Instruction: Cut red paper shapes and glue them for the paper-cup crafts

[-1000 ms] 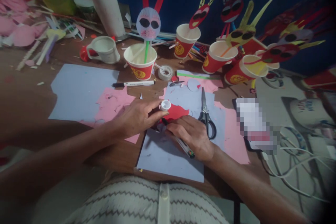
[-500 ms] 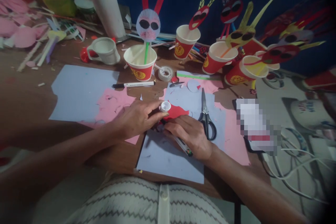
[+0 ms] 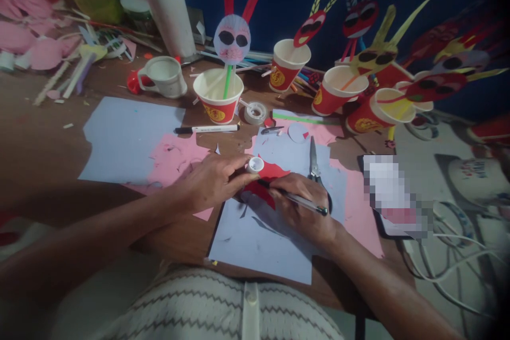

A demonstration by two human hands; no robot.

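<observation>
My left hand (image 3: 211, 180) is closed, its fingertips pinching a small white ring-shaped cap (image 3: 254, 164) down on a red paper piece (image 3: 266, 178). My right hand (image 3: 305, 210) grips a pen (image 3: 297, 199), whose tip touches the red paper just below the cap. The pen's barrel points to the right across my knuckles. The red piece lies on lavender and pink paper sheets (image 3: 258, 239) on the brown table (image 3: 43, 138). Black-handled scissors (image 3: 314, 162) lie just behind my right hand.
A black marker (image 3: 207, 129) and a tape roll (image 3: 255, 112) lie behind the papers. Red paper cups (image 3: 221, 94) with masked paper faces on sticks line the back. A white mug (image 3: 163, 75), a white tube (image 3: 169, 5), paper scraps at far left and cables at right.
My right hand has turned the pen from pointing down-right to lying nearly level, tip further right on the red paper. The view shifted slightly. My left hand keeps the cap in place.
</observation>
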